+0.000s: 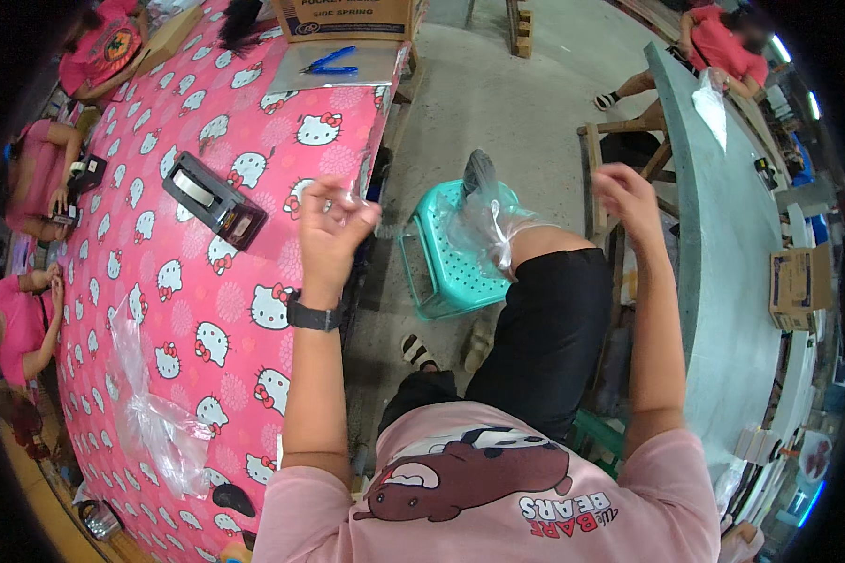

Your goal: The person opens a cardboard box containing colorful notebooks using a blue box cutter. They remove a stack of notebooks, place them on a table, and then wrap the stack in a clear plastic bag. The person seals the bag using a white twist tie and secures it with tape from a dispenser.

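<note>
My left hand [336, 223], with a dark watch on its wrist, is raised beside the edge of the pink table. Its thumb and fingers are curled together; a faint transparent glint shows near the fingertips, too small to name. Farther right, my right hand [633, 202] is lifted and smeared by motion, its finger state unclear. Between them, a bunched transparent plastic bag [494, 225] lies against my bent leg. That leg's foot rests on a teal plastic stool [453, 289]. A black tape dispenser [214, 200] stands on the table left of my left hand.
The pink patterned tablecloth [174, 281] carries another transparent bag [160, 422], blue-handled snips [331, 62] and a cardboard box [345, 17]. At right runs a grey-green table [732, 310] with an open carton [793, 289] beyond it. Several people in pink sit around the tables.
</note>
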`<state>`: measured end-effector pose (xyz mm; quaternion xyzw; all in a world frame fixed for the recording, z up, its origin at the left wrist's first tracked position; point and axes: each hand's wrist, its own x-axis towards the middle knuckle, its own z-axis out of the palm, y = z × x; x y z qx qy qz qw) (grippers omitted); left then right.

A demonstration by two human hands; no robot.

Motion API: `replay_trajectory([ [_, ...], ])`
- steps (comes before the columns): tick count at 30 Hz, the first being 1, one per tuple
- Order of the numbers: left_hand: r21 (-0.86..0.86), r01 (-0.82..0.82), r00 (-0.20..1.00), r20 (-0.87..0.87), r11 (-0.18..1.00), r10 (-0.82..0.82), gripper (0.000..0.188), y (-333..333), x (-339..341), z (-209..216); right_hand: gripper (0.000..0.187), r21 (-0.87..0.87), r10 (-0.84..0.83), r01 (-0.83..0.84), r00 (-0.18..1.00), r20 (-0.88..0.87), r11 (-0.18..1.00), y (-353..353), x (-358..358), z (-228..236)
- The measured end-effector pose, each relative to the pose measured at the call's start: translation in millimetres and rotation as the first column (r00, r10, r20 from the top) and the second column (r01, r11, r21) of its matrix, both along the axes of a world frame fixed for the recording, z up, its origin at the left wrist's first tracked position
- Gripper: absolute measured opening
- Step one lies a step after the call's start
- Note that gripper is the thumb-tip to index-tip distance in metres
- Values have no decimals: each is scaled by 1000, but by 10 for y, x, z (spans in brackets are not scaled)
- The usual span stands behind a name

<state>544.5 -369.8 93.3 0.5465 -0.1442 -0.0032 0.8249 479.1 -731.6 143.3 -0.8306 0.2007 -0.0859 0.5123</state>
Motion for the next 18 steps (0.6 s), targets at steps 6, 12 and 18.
replay_trajectory([
  [6, 320, 385, 911, -282, 866, -300, 46, -335, -540, -1090, 23, -174, 284, -468, 748, -600, 867, -11, -777, -1564],
  [12, -279, 402, 563, -676, 872, -475, 47, -797, -1065, -1446, 18, 215, 549, -506, 756, -355, 835, 669, -921, -2126],
  [18, -412, 219, 576, -677, 885, -458, 42, -719, -977, -1548, 15, 293, 548, -467, 764, -341, 834, 492, -1042, -2348],
])
